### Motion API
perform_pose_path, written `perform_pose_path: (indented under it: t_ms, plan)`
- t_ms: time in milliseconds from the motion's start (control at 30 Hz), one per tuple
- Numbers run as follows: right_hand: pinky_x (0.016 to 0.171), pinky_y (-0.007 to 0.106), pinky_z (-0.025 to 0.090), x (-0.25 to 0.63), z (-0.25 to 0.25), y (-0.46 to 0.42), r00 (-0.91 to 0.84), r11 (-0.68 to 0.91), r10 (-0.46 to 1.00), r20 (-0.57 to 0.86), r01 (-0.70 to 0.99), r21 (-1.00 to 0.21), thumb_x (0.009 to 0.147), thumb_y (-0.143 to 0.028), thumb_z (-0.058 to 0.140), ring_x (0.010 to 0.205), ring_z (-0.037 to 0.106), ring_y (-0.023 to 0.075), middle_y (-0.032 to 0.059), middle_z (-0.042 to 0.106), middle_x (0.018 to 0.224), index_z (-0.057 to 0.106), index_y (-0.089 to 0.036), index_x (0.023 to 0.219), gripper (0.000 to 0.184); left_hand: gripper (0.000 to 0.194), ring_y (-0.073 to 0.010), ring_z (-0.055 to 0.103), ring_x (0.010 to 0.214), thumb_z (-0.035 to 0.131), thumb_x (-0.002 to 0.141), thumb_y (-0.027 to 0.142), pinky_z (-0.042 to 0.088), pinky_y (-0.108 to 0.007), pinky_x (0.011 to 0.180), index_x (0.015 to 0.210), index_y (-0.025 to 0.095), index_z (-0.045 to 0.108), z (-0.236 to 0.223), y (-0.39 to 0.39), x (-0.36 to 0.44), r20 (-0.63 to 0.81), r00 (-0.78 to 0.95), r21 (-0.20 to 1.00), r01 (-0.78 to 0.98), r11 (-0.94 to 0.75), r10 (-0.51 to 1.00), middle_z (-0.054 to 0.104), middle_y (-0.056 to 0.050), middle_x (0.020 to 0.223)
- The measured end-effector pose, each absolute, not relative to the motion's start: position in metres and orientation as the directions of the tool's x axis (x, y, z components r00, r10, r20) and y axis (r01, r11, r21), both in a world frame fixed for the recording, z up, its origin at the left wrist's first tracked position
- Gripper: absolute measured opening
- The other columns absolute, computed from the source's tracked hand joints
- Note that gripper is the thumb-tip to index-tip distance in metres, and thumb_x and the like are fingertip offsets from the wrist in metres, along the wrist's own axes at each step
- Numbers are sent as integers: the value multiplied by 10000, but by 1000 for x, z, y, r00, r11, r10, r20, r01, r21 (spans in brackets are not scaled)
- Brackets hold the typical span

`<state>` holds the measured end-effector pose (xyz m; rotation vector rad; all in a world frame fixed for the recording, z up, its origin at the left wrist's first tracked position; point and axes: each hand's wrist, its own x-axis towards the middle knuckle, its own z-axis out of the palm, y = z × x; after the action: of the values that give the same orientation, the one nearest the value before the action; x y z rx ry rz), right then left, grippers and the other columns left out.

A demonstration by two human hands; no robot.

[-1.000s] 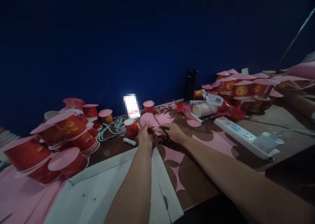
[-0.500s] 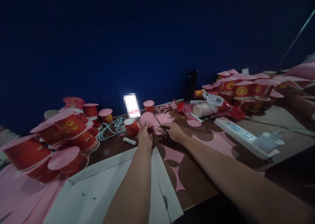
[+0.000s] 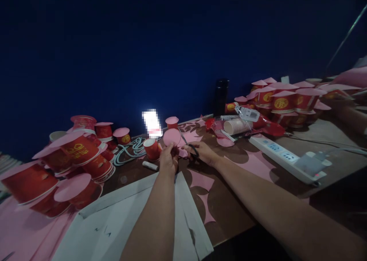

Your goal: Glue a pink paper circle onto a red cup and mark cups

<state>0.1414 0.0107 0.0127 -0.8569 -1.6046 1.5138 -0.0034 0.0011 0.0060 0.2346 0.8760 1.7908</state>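
Pinched at its lower edge by my left hand, with fingers nearly closed, the round pink paper disc faces up in front of me; that low hold leaves most of its rim free. My right hand is curled around the dark-handled scissors, which slant up and leftward just beside the disc, a grip that seems meant to keep the blades near its edge. I cannot tell how far apart the blades are.

Just left of the disc, a red paper cup with a white rim leans near my left fingers, mouth upward, and the small white tube lies in front of it, both within easy reach. Behind the disc is a small red cup with a pink top. Pink paper offcuts with curved edges lie loosely on the brown tabletop, apparently just let fall.

My left forearm crosses the shallow white cardboard tray. Farther out, red paper cups under pink discs crowd together on the left and right, perhaps stacked to save room. Nearer than the right-hand group, the white power strip runs slantwise, a plug in its near end.
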Motion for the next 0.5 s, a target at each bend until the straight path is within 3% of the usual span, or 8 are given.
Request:
perform_pose_path:
  t_ms: [500]
  plan:
    - [412,176,358,142,14,12,-447,68,891,83,-51,-996,721,-473,676,431,495,69,-34,570,542,630,-145,715,331,118,-64,532,510,643,726,84,447,-178,521,704,142,542,7,0,-3,-275,-401,658,-741,-133,874,561,27,591]
